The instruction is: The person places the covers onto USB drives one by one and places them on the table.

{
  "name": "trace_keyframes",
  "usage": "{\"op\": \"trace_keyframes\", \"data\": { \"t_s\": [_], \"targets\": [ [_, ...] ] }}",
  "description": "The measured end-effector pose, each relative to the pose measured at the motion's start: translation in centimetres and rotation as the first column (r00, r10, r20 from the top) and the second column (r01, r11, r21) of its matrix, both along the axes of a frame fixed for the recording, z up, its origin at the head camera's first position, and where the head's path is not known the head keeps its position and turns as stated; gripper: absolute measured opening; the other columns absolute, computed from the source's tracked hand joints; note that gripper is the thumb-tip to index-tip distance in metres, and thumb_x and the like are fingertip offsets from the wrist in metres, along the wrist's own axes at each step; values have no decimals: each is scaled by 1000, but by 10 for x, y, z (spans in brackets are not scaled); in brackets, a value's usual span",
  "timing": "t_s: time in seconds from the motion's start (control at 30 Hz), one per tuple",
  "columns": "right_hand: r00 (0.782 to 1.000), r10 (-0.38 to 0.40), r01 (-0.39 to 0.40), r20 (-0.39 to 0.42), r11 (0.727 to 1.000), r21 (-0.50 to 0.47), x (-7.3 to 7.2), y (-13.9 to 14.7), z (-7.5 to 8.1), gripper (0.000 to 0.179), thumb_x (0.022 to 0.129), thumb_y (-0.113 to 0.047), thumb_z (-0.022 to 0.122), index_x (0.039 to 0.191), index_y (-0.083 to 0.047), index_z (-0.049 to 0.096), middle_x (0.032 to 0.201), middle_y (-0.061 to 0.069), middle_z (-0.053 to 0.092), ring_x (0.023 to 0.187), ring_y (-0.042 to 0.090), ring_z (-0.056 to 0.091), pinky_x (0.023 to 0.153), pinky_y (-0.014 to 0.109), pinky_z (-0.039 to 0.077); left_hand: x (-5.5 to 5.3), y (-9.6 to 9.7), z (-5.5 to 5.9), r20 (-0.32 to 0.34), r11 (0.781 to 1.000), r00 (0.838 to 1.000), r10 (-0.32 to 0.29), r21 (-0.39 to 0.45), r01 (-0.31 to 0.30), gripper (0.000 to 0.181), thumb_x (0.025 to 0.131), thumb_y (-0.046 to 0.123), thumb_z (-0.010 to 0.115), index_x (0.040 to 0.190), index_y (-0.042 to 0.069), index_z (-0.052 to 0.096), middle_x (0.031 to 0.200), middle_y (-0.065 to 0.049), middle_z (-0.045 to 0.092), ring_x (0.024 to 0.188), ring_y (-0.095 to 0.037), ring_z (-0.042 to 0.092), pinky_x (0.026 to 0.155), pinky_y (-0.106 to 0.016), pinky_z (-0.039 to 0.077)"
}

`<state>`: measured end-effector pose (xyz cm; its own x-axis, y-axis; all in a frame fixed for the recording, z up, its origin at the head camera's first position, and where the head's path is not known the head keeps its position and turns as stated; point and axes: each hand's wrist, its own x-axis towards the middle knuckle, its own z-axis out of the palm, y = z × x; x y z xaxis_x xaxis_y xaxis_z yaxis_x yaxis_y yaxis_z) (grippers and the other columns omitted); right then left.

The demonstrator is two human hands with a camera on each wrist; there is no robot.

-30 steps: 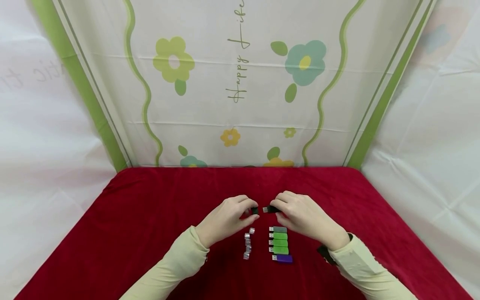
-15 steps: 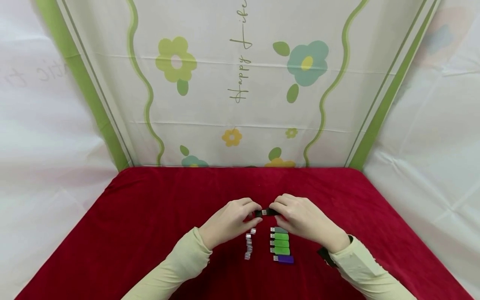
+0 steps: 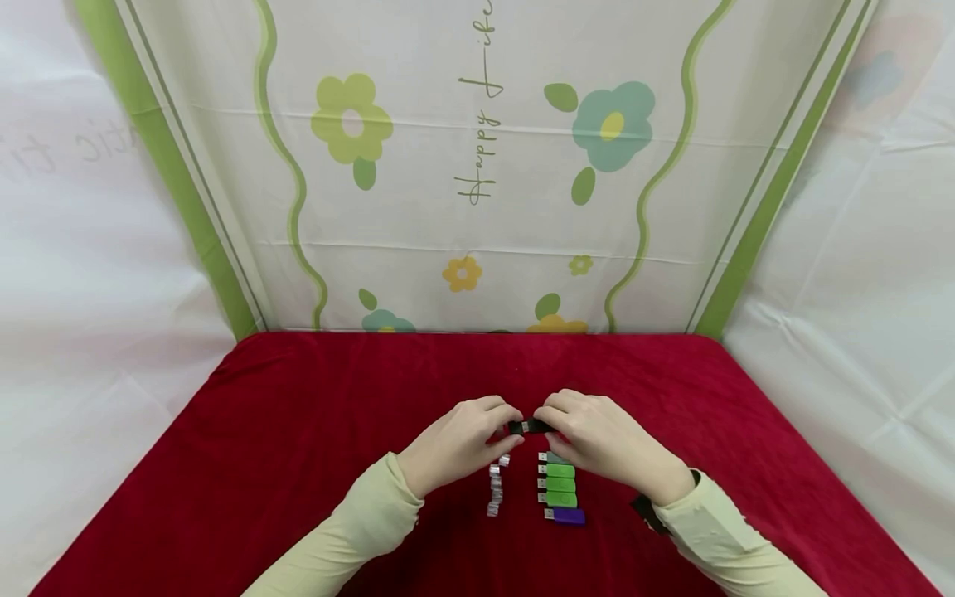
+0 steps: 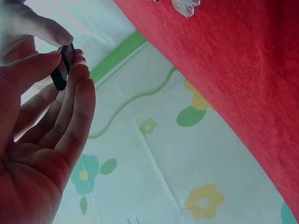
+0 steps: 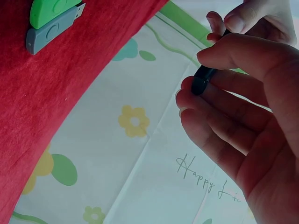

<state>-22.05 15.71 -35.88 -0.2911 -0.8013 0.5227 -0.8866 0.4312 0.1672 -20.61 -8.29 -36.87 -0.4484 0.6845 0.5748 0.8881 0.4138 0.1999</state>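
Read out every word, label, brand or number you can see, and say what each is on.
"Happy Life": white flowered back curtain, script running sideways in the head view.
Left side curtain: faint, incomplete lettering, not readable as a word.
Black USB stick and row of USB sticks: no readable text; any markings are too small.

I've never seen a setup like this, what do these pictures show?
No machine here: a person works bare-handed. The wide picture comes from a camera worn on the head; the two close ones from cameras on each wrist. On the red cloth lie a grey USB stick, three green sticks and a purple stick, beside a column of small clear pieces, perhaps caps. The left hand pinches a small black piece, apparently a cap; the right hand holds a black USB stick, its metal plug towards that piece.
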Motion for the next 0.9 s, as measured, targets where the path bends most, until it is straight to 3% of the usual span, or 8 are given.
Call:
{"op": "trace_keyframes", "data": {
  "t_s": [0.37, 0.9],
  "targets": [
    [1000, -14, 14, -1, 1000, 28, 2, -2, 1, 19, 78, -4, 74, 96, -6, 67, 91, 1, 61, 78, 12, 59, 58, 22, 50, 0, 0, -1, -5, 998, 998, 56, -17, -56, 21, 87, 11, 76, 103, 1, 66, 90, -5, 62, 70, -7, 54, 63, -9, 42],
    [1000, 12, -12, 1, 1000, 16, 5, -3, 2, 25, 77, 0, 78, 99, -5, 66, 93, 1, 61, 80, 13, 59, 61, 23, 51, 3, 1, 1, 15, 998, 998, 55, -25, -55, 21, 88, 11, 75, 105, 3, 66, 93, -4, 63, 71, -10, 57, 64, -9, 42]
  ]
}}
